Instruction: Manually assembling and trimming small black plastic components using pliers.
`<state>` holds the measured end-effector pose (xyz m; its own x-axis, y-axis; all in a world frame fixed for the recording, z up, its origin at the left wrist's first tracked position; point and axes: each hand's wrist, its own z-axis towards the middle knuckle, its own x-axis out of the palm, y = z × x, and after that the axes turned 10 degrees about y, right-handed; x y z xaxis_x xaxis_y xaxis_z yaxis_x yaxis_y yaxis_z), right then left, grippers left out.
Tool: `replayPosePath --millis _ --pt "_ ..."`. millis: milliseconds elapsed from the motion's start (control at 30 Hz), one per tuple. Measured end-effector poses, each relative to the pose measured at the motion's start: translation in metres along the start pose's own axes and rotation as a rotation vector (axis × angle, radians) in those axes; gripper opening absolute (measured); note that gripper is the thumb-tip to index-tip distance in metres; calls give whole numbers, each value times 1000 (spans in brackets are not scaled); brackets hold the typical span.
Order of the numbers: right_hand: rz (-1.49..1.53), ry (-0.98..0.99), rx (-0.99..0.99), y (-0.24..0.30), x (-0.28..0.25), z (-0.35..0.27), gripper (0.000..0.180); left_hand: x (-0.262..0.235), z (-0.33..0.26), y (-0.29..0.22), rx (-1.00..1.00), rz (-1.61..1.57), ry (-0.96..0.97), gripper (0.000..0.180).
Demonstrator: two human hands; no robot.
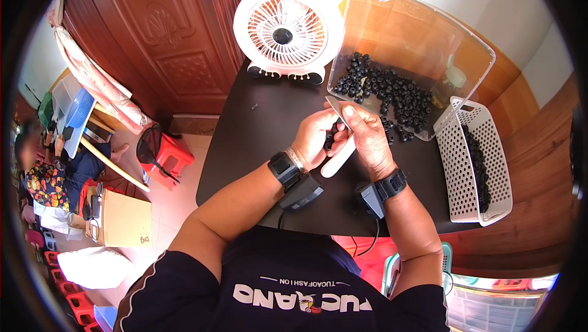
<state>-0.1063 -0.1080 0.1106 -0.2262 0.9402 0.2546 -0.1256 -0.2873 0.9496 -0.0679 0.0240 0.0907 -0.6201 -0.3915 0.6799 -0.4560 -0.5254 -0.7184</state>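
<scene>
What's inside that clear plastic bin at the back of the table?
The clear bin holds a heap of small black ring-shaped pieces, spilling out toward the hands. Something pale sits deeper inside; glare hides what it is.

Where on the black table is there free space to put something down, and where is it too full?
Bare tabletop lies between the white fan, the table's left edge and the left hand. It is crowded on the right: clear bin spilling black parts, white basket, and the right hand holding a white tool.
</scene>
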Motion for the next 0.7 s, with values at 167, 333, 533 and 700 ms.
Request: replayPosePath --millis 167,333,533,700 --pt "206 36 34 1 -3 -1 36 -3 1 -1 -37 -19 90 30" --pt "186 30 56 1 -3 0 36 -3 1 0 -40 -70 63 31" --pt "189 32 56 -5 -7 1 34 -4 1 -2 -27 -71 132 31" --pt "188 38 45 -5 -6 1 33 -3 2 -3 -26 -64 140 31"
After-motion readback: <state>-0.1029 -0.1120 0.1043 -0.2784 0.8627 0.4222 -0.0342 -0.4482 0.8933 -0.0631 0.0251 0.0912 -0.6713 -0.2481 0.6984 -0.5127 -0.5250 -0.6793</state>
